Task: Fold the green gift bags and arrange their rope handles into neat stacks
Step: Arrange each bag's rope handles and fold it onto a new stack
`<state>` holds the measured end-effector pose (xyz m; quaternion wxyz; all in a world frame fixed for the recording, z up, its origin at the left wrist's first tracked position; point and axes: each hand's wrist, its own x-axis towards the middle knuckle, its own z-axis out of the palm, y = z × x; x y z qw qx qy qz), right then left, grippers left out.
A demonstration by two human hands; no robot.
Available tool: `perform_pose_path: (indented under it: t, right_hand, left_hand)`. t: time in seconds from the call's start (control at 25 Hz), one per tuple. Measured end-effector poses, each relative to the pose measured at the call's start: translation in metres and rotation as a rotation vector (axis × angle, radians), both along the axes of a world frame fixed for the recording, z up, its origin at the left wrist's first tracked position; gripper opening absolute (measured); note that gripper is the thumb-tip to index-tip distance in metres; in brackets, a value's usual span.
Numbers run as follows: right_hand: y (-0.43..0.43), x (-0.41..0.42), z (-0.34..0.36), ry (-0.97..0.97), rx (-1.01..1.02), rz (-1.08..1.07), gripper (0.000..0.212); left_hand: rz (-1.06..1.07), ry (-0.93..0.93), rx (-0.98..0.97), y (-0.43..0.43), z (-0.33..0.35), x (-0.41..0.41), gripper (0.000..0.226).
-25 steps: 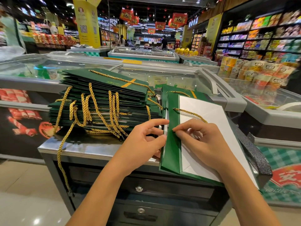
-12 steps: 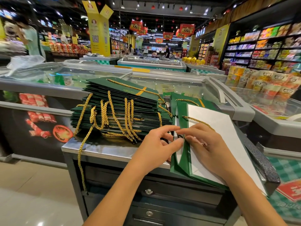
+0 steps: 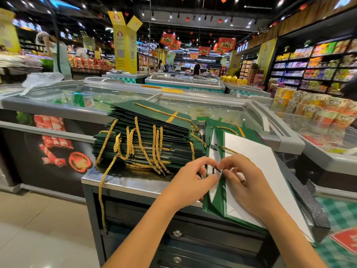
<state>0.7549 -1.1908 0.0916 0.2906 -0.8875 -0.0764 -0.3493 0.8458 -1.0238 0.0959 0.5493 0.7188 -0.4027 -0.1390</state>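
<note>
Steel counter (image 3: 123,181) between supermarket freezers (image 3: 58,99); banners (image 3: 227,43) unreadable. Left grip (image 3: 190,182) and right grip (image 3: 247,184) pinch bag (image 3: 218,206) beside stack (image 3: 154,132)

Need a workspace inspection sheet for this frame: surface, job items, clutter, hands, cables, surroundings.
Surface: steel counter, drawers below.
Job's things: stack of folded green bags at left, gold rope handles draped over it, one rope hanging off the counter front; open bag to its right, white inside showing.
Clutter: dark textured strip beside the open bag.
Hands: left hand and right hand both pinch the open bag's edge, by its rope's dark tip.
Cables: nothing seen.
Surroundings: glass-topped freezers behind, stocked shelves right, shoppers far off.
</note>
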Motion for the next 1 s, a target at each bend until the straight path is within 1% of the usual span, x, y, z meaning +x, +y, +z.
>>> perform_pose_path:
  t: [0.12,0.2,0.24,0.28,0.4,0.48,0.56,0.6,0.68,0.8,0.84,0.92,0.96,1.0]
  right_hand:
    - [0.001,0.0,0.0,0.0,-0.016,0.012,0.036]
    - [0.002,0.0,0.001,-0.001,-0.02,0.02,0.034]
    - [0.004,-0.001,0.002,-0.006,-0.017,0.026,0.032]
    - [0.005,-0.001,0.002,-0.011,-0.011,0.031,0.032]
    - [0.004,-0.002,0.003,-0.013,0.012,0.034,0.037]
    - [0.005,-0.003,0.003,-0.006,0.046,0.044,0.038]
    - [0.006,-0.004,0.002,0.008,0.073,0.049,0.04]
    - [0.006,-0.004,0.002,0.018,0.072,0.048,0.041]
    - [0.005,-0.004,0.001,0.039,0.067,0.053,0.045]
    - [0.004,-0.004,0.001,0.054,0.146,0.051,0.046]
    - [0.005,-0.004,0.001,0.049,0.185,0.039,0.043]
    - [0.009,-0.005,0.002,0.011,0.209,-0.003,0.035]
    - [0.009,-0.006,0.005,0.001,0.176,-0.032,0.03]
    - [0.007,-0.008,0.008,0.009,0.097,-0.068,0.025]
  left_hand:
    - [0.036,-0.061,0.015,-0.003,0.0,0.0,0.005]
    - [0.06,-0.116,0.03,-0.004,-0.001,0.001,0.008]
    - [0.068,-0.114,0.023,-0.003,-0.001,0.001,0.009]
    - [0.076,-0.068,-0.01,-0.002,-0.001,0.001,0.01]
    - [0.117,0.264,-0.175,0.002,0.001,0.0,0.014]
    - [0.138,0.42,-0.269,0.004,0.002,0.0,0.016]
    - [0.131,0.496,-0.314,0.005,0.003,-0.001,0.016]
    - [0.131,0.506,-0.317,0.005,0.004,-0.002,0.013]
    - [0.097,0.468,-0.31,0.007,0.003,-0.003,0.006]
    - [0.03,0.225,-0.171,0.01,-0.003,0.0,0.047]
    - [0.038,0.167,-0.127,0.01,-0.004,0.001,0.052]
    - [0.045,0.134,-0.083,0.009,-0.004,0.0,0.05]
    - [0.042,0.146,-0.078,0.009,-0.003,-0.001,0.048]
    - [0.038,0.159,-0.076,0.009,-0.003,-0.002,0.047]
